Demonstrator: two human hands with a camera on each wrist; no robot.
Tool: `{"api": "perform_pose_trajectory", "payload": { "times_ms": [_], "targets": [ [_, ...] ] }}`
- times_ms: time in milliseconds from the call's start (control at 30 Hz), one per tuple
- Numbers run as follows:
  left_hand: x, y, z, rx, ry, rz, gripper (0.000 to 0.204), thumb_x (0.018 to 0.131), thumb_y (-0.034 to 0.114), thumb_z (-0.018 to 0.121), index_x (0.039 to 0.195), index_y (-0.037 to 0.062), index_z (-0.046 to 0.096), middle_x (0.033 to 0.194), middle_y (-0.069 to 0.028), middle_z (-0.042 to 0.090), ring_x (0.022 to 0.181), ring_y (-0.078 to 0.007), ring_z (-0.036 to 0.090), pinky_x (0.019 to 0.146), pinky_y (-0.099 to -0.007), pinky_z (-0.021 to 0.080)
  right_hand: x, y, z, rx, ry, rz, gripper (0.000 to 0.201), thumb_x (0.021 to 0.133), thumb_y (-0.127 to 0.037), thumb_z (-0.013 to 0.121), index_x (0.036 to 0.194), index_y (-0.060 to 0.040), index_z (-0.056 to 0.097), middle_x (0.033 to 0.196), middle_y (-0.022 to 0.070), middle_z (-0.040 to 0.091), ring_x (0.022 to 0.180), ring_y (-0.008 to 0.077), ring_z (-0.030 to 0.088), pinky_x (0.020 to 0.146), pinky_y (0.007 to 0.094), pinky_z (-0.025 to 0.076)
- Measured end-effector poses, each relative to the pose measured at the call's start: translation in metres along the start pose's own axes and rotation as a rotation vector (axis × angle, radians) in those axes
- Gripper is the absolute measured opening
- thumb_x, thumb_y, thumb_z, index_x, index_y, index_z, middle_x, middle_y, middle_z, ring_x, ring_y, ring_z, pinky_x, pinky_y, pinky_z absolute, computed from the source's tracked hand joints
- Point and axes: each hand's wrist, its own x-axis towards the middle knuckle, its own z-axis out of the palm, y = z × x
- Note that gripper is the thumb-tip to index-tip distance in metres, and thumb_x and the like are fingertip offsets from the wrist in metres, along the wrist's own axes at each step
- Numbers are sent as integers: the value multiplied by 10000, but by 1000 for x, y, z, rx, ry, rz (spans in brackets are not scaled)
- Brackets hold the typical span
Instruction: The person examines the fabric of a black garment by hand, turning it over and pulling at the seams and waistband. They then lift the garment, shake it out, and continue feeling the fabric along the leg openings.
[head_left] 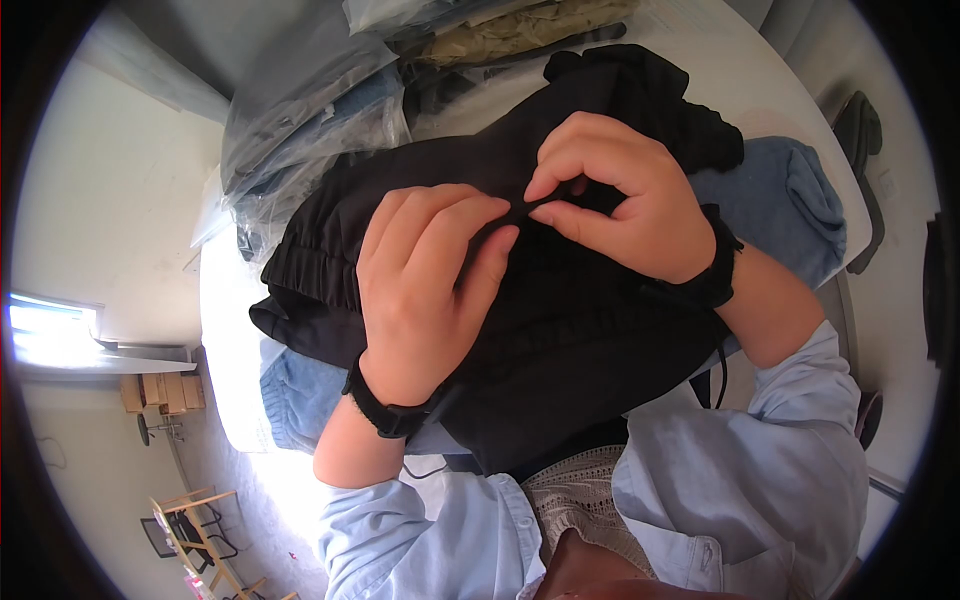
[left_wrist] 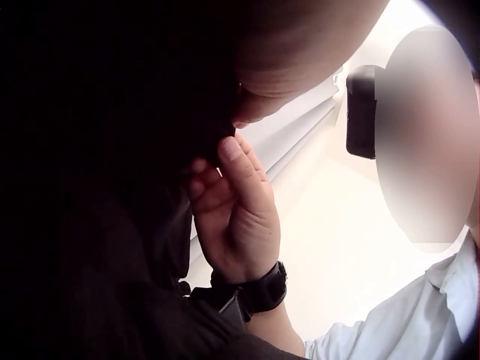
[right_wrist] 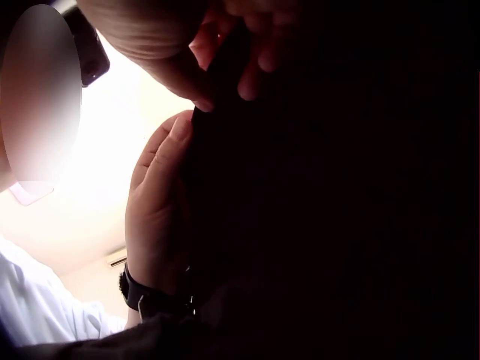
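- One spread of black cloth [head_left: 580,345] across the middle of the white worktop [head_left: 770,100], reaching to the near edge; cannot tell how many garments.
- In that cloth, one gathered band [head_left: 305,275], toward the left edge.
- One left hand [head_left: 420,270], fingers bent, thumb and forefinger nipping a fold of the black cloth.
- One right hand [head_left: 635,205], thumb and forefinger pinching the same fold, just beside the left fingertips.
- Two black wrist straps [head_left: 722,262], one per wrist.
- Two patches of blue denim [head_left: 790,195] beneath, by the right edge and near left corner.
- Several overlapping plastic bags [head_left: 295,125], far left corner.
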Motion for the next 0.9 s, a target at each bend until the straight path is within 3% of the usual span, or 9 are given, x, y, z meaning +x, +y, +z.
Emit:
{"api": "perform_pose_trajectory", "payload": {
  "times_ms": [133, 667, 767, 833, 900],
  "targets": [
    [0, 2, -1, -31, 27, -19, 227, 657, -2, 706, 861, 24, 610, 817, -95, 591, 707, -262, 554, 617, -335, 435, 1, -3, 0, -5, 21, 0, 142, 702, -30, 684, 822, -46, 609, 820, 52, 577, 773, 204, 577, 666, 288, 471],
    [-1, 2, 2, 17, 35, -30, 189, 648, -19, 702, 818, 29, 633, 775, -79, 583, 676, -238, 562, 581, -318, 439, 1, 0, 0, -24, 13, -56, 140, 709, -27, 678, 827, -44, 604, 824, 46, 580, 768, 191, 575, 658, 282, 471],
    [-2, 3, 1, 1, 40, -50, 184, 656, -20, 696, 822, 24, 629, 763, -85, 586, 663, -241, 567, 577, -319, 442, 0, -4, 3, 36, 26, 37, 142, 719, -33, 681, 843, -43, 611, 823, 39, 579, 738, 162, 576, 620, 259, 471],
    [-2, 3, 1, -7, 42, -62, 182, 661, -20, 692, 825, 21, 627, 759, -88, 588, 657, -242, 568, 575, -319, 443, 0, -4, 6, 291, 2, 192, 146, 733, -37, 683, 864, -44, 620, 828, 32, 581, 701, 133, 582, 577, 234, 466],
    [-2, 3, 2, -11, 43, -49, 176, 676, -27, 683, 838, 18, 629, 746, -92, 597, 639, -241, 567, 576, -320, 444, -1, 3, 5, 188, -13, 137, 145, 736, -37, 684, 867, -44, 623, 833, 33, 583, 693, 131, 586, 575, 229, 468]
  ]
}}
